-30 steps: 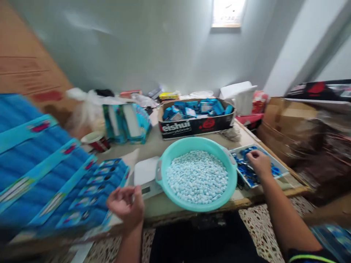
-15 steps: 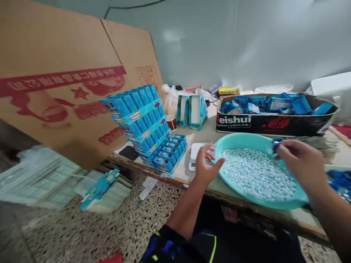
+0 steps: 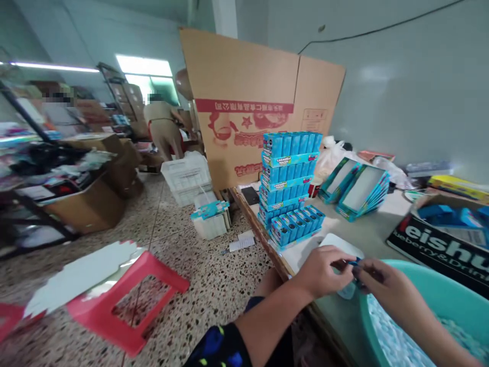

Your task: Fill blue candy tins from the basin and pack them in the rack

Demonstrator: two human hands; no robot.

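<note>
My left hand [image 3: 327, 271] and my right hand [image 3: 387, 285] meet above the table's front part, fingertips pinching a small dark-blue piece [image 3: 356, 263] between them. Fingers cover most of that piece, so its kind is unclear. Just behind my left hand lies a white scale [image 3: 341, 242], partly hidden. My right forearm passes over a turquoise basin [image 3: 446, 284] filled with small pale-blue candies [image 3: 395, 334]. Further left, blue boxes stand in a stacked tower of display trays [image 3: 290, 165], with another tray of boxes [image 3: 298, 226] in front.
Folded display cartons [image 3: 364, 191] and a black box [image 3: 431, 247] of blue packs sit behind the basin. A large cardboard sheet [image 3: 244, 66] rises at the table's end. On the floor are a red stool [image 3: 156, 265] and white crates [image 3: 187, 176]. Two people are in the background.
The view has swung left. My hands have come together; the blue piece from my right hand is now between both, and my left hand has gone from spread to pinching.
</note>
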